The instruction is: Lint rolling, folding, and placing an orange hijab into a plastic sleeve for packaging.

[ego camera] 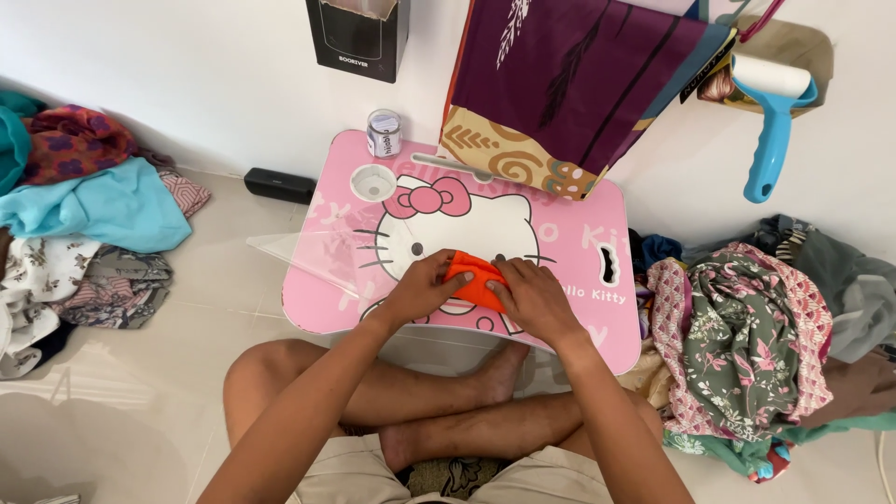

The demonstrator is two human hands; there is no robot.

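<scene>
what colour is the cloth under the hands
Orange: the small folded cloth on the pink table, seen best in the head view.

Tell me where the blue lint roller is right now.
In the head view, the blue lint roller is at the top right against the white wall, right of the purple patterned cloth, above the clothes pile.

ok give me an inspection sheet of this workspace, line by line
surface: small pink lap table with a cartoon cat print, standing on a pale tiled floor
job's things: folded orange cloth lying on the table
clutter: small tin at the table's far edge, clear plastic sheet over its left side
grippers: left hand and right hand both press on the orange cloth
cables: nothing seen
surroundings: heap of clothes on the left, another on the right, blue lint roller, purple patterned fabric, black box, white wall
</scene>
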